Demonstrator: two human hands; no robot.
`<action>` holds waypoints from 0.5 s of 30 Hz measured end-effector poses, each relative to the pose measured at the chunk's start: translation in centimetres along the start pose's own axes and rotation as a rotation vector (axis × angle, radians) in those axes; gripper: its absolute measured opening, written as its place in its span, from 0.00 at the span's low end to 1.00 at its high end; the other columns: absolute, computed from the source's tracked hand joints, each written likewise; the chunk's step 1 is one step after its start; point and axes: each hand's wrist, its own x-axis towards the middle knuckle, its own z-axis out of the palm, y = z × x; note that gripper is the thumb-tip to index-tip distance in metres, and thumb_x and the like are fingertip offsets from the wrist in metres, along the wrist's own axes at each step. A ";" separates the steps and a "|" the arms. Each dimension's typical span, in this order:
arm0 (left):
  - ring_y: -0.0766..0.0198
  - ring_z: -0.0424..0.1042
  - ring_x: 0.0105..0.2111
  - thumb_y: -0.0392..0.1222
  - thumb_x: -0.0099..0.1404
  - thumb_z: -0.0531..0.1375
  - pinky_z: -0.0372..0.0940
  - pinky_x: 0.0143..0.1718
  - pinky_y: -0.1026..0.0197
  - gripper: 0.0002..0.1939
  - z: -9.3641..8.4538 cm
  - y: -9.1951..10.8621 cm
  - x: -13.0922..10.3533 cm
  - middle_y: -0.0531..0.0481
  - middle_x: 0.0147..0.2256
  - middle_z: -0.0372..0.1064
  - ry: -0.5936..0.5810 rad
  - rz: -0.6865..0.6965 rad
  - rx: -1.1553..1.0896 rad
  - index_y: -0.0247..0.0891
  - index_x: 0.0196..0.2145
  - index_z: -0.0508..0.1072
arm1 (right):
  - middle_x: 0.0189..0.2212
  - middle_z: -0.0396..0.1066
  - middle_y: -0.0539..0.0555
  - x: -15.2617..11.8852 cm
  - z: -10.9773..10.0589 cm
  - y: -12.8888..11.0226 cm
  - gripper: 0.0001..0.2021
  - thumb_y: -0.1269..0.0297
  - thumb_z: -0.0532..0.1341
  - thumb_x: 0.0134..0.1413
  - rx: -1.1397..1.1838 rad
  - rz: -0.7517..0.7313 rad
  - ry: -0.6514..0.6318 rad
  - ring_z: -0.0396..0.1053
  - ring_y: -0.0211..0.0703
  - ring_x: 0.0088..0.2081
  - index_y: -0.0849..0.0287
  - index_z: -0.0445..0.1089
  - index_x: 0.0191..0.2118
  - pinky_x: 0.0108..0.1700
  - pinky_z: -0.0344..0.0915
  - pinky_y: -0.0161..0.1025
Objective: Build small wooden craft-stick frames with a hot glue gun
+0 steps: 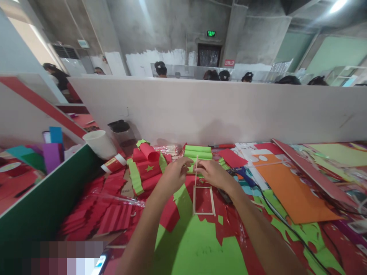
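A small rectangular frame of pale wooden sticks (212, 200) lies on red material at the middle of the table. My right hand (212, 172) pinches an upright pale stick (196, 172) whose lower end meets the frame's upper left corner. Just left of that stick, my left hand (177, 172) has its fingers curled together; whether anything is between them is too small to tell. Green paper (200, 244) with a cut edge lies below the frame. Behind my hands are rolled green paper (197, 149) and a red paper piece with a yellow star (149, 168).
Stacked red paper pieces (114, 219), a white cup (100, 144) and a lidded jar (122, 131) stand or lie left. At right are a blue tool (245, 175) with a black cord, and orange paper (286, 187). A white partition (229, 110) runs behind; people's heads show beyond.
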 end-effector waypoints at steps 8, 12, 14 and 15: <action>0.59 0.73 0.31 0.32 0.62 0.55 0.63 0.30 0.63 0.11 0.8 -1.2 0.6 0.48 0.33 0.75 -0.271 0.073 -0.073 0.38 0.43 0.67 | 0.33 0.76 0.53 0.0 0.3 -0.1 0.07 0.69 0.57 0.63 -0.020 0.001 0.023 0.71 0.42 0.35 0.57 0.72 0.35 0.37 0.59 0.35; 0.57 0.75 0.37 0.36 0.64 0.55 0.65 0.34 0.62 0.08 1.0 -1.3 0.9 0.47 0.35 0.76 -0.262 0.071 -0.150 0.39 0.42 0.66 | 0.35 0.75 0.53 0.1 0.5 -0.2 0.07 0.69 0.57 0.63 -0.028 -0.027 0.053 0.71 0.43 0.37 0.57 0.71 0.33 0.40 0.60 0.36; 0.57 0.76 0.36 0.38 0.65 0.56 0.64 0.33 0.63 0.07 1.0 -1.2 0.9 0.48 0.34 0.76 -0.260 0.067 -0.155 0.40 0.42 0.66 | 0.36 0.75 0.53 0.2 0.5 -0.3 0.07 0.70 0.58 0.62 -0.026 -0.042 0.068 0.71 0.43 0.38 0.57 0.71 0.33 0.41 0.60 0.36; 0.57 0.76 0.34 0.38 0.66 0.56 0.64 0.32 0.63 0.06 1.0 -1.1 0.9 0.48 0.33 0.76 -0.253 0.066 -0.143 0.40 0.42 0.66 | 0.36 0.75 0.53 0.2 0.6 -0.2 0.06 0.70 0.58 0.62 -0.024 -0.043 0.071 0.71 0.43 0.37 0.57 0.71 0.33 0.41 0.60 0.36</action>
